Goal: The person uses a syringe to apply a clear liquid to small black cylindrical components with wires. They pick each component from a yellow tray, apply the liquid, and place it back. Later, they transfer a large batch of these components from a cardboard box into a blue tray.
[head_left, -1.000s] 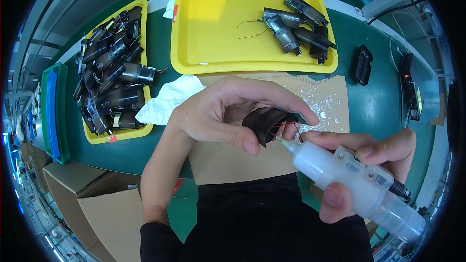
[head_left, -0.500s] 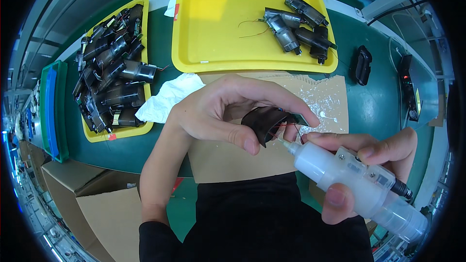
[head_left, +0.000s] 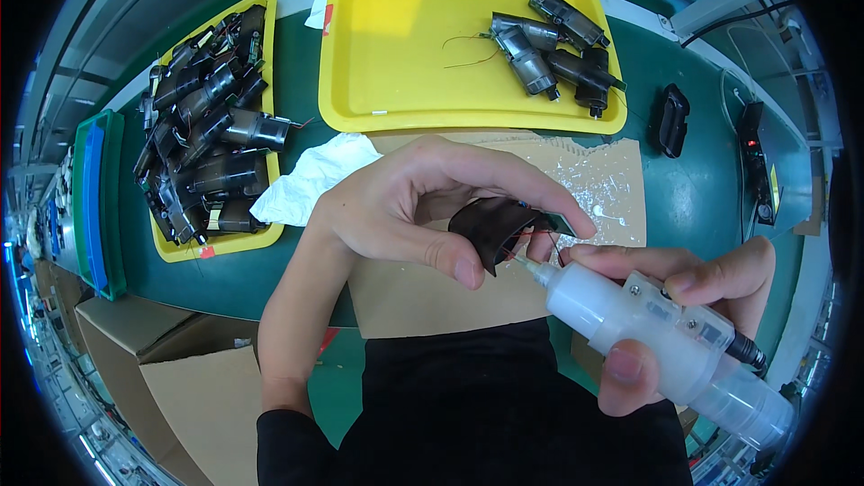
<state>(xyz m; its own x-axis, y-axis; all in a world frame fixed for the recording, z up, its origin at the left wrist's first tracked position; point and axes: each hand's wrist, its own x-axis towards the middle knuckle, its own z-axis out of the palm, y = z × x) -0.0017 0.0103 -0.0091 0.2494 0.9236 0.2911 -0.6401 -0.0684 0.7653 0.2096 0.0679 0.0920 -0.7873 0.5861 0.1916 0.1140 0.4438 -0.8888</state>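
My left hand is closed round a dark brown cylindrical part with thin red and dark wires and a small green circuit board at its open end. In my right hand is a translucent glue syringe dispenser filled with white material, a clamp-like block screwed to its side. Its thin nozzle tip points up and left into the open end of the part, by the wires. Whether the tip touches the inside cannot be made out. Both hands are above a piece of cardboard.
A yellow tray with several similar dark parts stands at the back. Another yellow tray, heaped with such parts, is on the left beside a white cloth. A black shell and a black device lie right.
Almost nothing differs. Both hands, the part and the syringe dispenser stay in nearly the same place, with only a tiny shift.
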